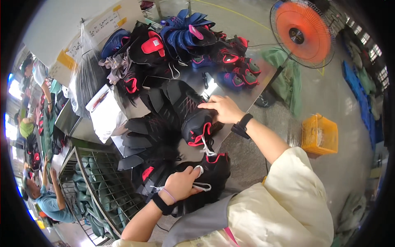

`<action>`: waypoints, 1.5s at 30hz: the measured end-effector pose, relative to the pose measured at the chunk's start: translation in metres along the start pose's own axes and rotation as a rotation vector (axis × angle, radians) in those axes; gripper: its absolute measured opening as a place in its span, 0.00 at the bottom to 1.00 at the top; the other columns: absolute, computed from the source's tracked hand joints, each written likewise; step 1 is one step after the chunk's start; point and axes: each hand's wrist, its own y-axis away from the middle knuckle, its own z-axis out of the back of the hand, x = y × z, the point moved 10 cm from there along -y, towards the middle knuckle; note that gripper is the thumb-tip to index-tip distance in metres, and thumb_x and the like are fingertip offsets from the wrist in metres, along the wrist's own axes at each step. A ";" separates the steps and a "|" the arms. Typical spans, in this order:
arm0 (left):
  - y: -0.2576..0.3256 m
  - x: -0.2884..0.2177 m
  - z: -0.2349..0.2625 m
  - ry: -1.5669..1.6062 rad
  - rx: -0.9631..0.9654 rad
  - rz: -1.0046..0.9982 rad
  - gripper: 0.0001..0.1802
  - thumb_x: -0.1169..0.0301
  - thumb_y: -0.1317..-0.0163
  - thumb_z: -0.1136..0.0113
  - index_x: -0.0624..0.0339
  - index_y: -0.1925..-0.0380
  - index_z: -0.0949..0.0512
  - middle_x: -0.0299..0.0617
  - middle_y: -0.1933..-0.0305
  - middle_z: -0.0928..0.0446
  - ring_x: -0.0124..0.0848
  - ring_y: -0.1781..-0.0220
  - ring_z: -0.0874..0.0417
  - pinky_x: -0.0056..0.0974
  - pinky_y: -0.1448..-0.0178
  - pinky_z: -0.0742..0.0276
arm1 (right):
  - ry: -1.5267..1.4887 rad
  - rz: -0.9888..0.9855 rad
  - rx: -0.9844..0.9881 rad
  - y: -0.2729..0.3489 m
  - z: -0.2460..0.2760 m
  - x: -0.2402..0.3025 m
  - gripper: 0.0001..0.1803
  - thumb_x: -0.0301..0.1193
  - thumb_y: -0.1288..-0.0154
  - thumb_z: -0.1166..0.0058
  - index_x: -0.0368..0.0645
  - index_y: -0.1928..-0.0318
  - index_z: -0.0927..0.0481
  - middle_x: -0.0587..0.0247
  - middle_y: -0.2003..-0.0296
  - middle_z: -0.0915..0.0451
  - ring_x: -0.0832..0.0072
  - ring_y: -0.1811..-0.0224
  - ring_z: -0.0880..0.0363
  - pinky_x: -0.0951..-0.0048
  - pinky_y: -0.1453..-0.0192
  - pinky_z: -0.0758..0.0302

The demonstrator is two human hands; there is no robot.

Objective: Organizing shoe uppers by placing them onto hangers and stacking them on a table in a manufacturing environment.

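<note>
Low in front of me, my left hand [181,184] is closed on a white cord [202,187], whose loop sticks out past the fingers. Under that hand lies a bundle of black shoe uppers [218,169] with red collar lining. My right hand [224,109] grips the side of another black shoe upper [194,123], also red-lined; its thumb is partly hidden. White string hangs between the red collars of the two bundles. More black uppers [140,140] fan out to the left on the metal table [227,128].
Blue and black uppers [185,33] are heaped at the back, near a phone [155,81]. A wire cage of dark green shoe forms [96,177] stands left, beside a co-worker in blue [51,203]. To the right are an orange fan [302,35] and a yellow crate [319,133].
</note>
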 end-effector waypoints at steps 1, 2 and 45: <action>-0.005 0.004 0.005 0.077 -0.028 0.000 0.30 0.50 0.51 0.40 0.54 0.52 0.31 0.47 0.62 0.28 0.47 0.65 0.22 0.46 0.63 0.25 | 0.033 0.017 -0.017 0.003 0.001 0.001 0.33 0.33 0.63 0.35 0.65 0.49 0.25 0.65 0.62 0.28 0.65 0.56 0.28 0.64 0.54 0.34; -0.010 0.011 0.008 0.137 -0.091 -0.040 0.24 0.53 0.50 0.41 0.58 0.58 0.28 0.47 0.64 0.29 0.47 0.64 0.23 0.44 0.63 0.27 | 0.065 0.053 -0.025 0.001 -0.002 0.006 0.34 0.35 0.63 0.34 0.64 0.48 0.26 0.65 0.61 0.28 0.65 0.55 0.28 0.63 0.53 0.34; 0.063 0.040 -0.006 1.728 -0.655 -0.022 0.15 0.77 0.40 0.50 0.66 0.52 0.29 0.40 0.51 0.27 0.27 0.50 0.28 0.32 0.44 0.35 | -0.017 0.644 0.169 0.051 -0.020 0.207 0.10 0.37 0.51 0.45 0.45 0.71 0.24 0.66 0.73 0.23 0.72 0.68 0.23 0.70 0.64 0.29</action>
